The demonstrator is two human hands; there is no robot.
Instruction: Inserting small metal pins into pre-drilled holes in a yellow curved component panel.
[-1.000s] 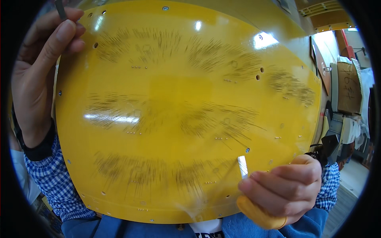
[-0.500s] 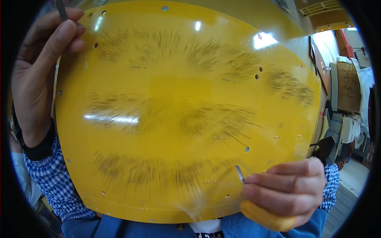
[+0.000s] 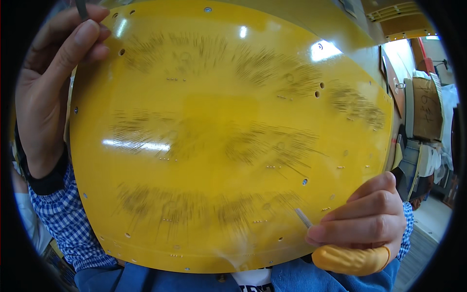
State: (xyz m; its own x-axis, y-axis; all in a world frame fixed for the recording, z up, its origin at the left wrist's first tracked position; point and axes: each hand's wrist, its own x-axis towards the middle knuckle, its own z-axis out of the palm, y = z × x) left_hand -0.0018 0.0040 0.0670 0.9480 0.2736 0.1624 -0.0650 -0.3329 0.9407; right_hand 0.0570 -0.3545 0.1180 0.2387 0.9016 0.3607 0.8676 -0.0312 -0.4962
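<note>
A large yellow panel (image 3: 219, 104) fills the middle of the view, covered in groups of thin dark lines like fine needles. My left hand (image 3: 63, 61) is raised over its far left corner. Thumb and forefinger there pinch a narrow grey metal piece (image 3: 81, 9), partly cut off by the upper edge, its kind unclear. Low at the right, my right hand (image 3: 365, 224) is closed over the panel. From its fingertips juts a thin silvery bundle (image 3: 304, 218) that looks like fine pins. A yellow finger cot (image 3: 348, 260) covers the digit nearest to me.
Screws and small holes dot the panel, with a pair of holes (image 3: 319, 90) at its right. A cardboard box (image 3: 428, 107) and other goods are stacked beyond the right edge. My lap (image 3: 160, 280) lies just below the near edge.
My right hand has shifted a little to the right, its fingers turning so the silvery bundle and finger cot show more. The left hand and the panel have moved slightly in view.
</note>
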